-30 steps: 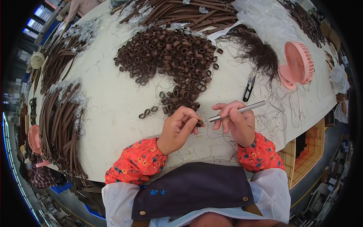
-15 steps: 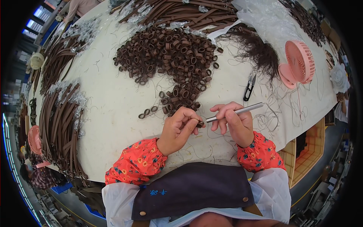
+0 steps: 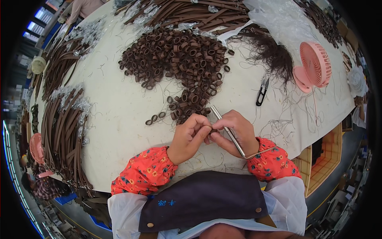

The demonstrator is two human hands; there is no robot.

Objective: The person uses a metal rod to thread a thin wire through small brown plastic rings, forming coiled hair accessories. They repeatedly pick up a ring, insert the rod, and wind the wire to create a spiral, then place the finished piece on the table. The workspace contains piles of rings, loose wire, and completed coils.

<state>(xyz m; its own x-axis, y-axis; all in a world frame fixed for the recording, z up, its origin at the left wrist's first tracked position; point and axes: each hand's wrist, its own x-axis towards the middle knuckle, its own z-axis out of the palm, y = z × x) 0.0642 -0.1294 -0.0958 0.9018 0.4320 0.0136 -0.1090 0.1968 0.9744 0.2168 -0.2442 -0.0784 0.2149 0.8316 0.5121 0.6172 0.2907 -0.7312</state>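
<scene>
Fingers of the left hand (image 3: 188, 138) and right hand (image 3: 241, 132) pinch a brown ring (image 3: 213, 130) above the desk (image 3: 115, 115), the right also holding a metal rod (image 3: 232, 138); a yellowish crate (image 3: 333, 153) alongside contains something dark (image 3: 317, 150).

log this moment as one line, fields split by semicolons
left hand: pinching partly hidden brown loop; right hand: holding metal rod, near loop; nearby: loop pile, black snips

Table (image 3: 115, 127): evenly lit
Metal rod (image 3: 229, 133): highlight-streaked
Windows (image 3: 44, 13): washed out beyond the table's left edge
Picture rim: bent, blackened
</scene>
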